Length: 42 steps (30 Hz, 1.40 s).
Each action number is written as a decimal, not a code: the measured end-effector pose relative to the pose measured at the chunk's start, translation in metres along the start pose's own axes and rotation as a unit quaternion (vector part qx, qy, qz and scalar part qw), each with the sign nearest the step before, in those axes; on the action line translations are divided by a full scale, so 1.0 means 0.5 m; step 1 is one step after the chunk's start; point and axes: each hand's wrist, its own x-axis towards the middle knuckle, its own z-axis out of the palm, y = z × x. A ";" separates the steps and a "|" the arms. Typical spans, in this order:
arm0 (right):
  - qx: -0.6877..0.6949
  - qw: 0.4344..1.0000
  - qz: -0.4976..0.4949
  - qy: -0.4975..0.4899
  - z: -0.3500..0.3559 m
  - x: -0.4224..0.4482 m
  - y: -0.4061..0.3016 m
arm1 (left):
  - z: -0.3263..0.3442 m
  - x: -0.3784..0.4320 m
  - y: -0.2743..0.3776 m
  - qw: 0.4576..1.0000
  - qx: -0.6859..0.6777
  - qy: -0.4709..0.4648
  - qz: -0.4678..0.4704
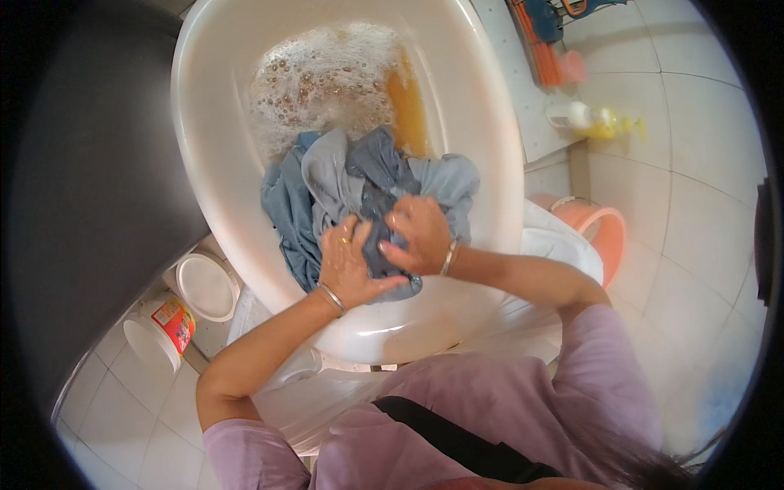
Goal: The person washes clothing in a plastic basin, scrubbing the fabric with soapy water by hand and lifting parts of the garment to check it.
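Wet garments in blue and grey [327,174] lie in a heap at the near end of a white tub [361,340]. My left hand [349,263], with a ring and a bangle, presses on the cloth, its thumb stretched to the right. Close beside it, my right hand [422,236] is curled over a dark grey-blue piece of cloth [381,242] bunched between both hands. Foamy, brownish soapy water [331,79] fills the far end of the tub. The fingertips partly sink into the folds.
A dark panel [104,153] runs along the left. Below it stand a white lidded bucket [208,286] and a labelled tub [174,327]. To the right are an orange bucket [612,233], a white bottle with a yellow top [569,115], and a pink cup [572,66].
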 end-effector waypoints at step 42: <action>0.105 0.972 0.138 -0.158 0.000 0.124 0.009 | -0.050 0.093 -0.098 0.933 -0.274 0.029 -0.232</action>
